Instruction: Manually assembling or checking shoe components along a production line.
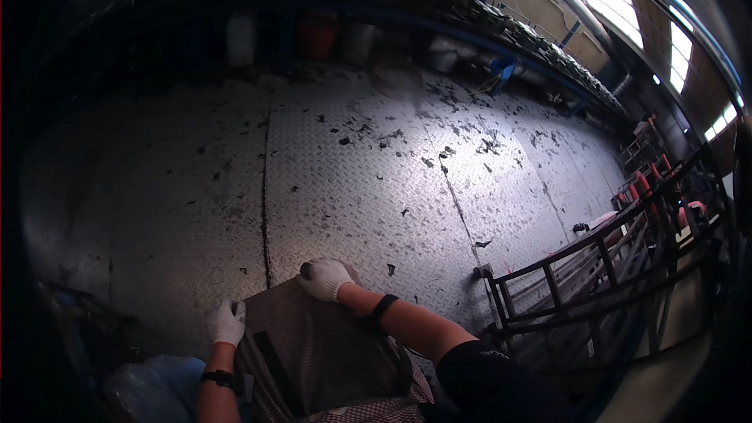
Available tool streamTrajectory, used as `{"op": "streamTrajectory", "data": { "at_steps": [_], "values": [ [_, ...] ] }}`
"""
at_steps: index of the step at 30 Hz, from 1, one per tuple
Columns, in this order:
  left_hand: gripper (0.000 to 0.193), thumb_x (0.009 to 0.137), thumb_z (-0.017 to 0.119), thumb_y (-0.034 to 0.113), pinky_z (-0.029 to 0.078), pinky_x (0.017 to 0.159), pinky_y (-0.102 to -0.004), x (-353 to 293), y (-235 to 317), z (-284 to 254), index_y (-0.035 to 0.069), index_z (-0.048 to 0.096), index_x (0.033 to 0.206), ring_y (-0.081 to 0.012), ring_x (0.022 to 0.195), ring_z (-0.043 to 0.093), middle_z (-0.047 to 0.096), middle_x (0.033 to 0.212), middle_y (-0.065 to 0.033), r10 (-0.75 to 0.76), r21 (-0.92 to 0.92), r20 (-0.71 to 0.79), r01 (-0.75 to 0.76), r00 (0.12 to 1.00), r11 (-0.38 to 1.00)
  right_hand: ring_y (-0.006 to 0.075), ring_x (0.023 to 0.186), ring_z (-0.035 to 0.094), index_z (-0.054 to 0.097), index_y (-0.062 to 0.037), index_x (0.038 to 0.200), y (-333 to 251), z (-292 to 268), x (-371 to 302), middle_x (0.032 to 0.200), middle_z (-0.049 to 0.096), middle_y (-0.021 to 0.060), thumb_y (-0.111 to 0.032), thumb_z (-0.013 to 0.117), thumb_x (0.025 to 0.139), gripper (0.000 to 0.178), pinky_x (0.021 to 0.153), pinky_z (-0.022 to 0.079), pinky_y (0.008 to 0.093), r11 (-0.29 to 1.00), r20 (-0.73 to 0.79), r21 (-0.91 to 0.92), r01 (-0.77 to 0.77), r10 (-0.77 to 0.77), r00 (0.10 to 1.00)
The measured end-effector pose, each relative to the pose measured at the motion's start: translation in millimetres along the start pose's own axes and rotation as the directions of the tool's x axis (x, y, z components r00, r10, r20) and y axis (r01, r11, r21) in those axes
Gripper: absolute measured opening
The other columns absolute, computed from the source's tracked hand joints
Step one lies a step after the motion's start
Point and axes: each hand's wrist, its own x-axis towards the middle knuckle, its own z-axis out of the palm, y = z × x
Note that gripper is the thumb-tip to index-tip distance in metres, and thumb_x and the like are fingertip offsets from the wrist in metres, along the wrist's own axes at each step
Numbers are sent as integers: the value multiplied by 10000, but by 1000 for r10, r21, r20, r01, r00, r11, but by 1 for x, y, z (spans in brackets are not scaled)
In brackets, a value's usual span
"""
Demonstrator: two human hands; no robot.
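Our white-gloved left hand (227,322) and white-gloved right hand (325,280) grip the far corners of the brown, mesh-textured flexible sheet (337,348) close before our body, presumably keeping it spread taut.

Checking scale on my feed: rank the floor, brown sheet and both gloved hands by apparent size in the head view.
1. Metal floor
2. Brown sheet
3. Left hand and right hand: too alike to rank
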Motion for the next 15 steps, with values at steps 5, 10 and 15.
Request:
{"op": "streamTrajectory", "data": {
  "at_steps": [5, 10, 15],
  "values": [
    [262, 871, 647, 320, 501, 829, -495, 2, -2, 4, 63, 682, 902, -400, 937, 644, 688, 939, -199, 18, -5, -14, -18, 1000, 1000, 404, 963, 660, 727, -53, 941, 0, 1, -1, 975, 703, 207, -413, 553, 927, 400, 854, 522, 487, 1000, -22, -5, -13, 13, 1000],
    [259, 872, 639, 306, 501, 827, -493, 4, -9, 9, 51, 679, 887, -400, 930, 643, 685, 917, -204, 22, -58, -21, -23, 1000, 998, 402, 966, 656, 714, -54, 935, -1, -1, -1, 971, 699, 208, -430, 540, 937, 414, 854, 520, 487, 1000, -18, -11, -4, 4, 1000],
    [252, 872, 633, 298, 502, 824, -493, 3, -3, 6, 51, 684, 880, -397, 927, 647, 687, 916, -202, 27, -35, -27, -28, 999, 999, 401, 973, 653, 701, -52, 934, 2, 2, 1, 969, 697, 208, -436, 533, 944, 419, 858, 520, 484, 1000, 2, -23, -14, 14, 1000]
  ]
}}
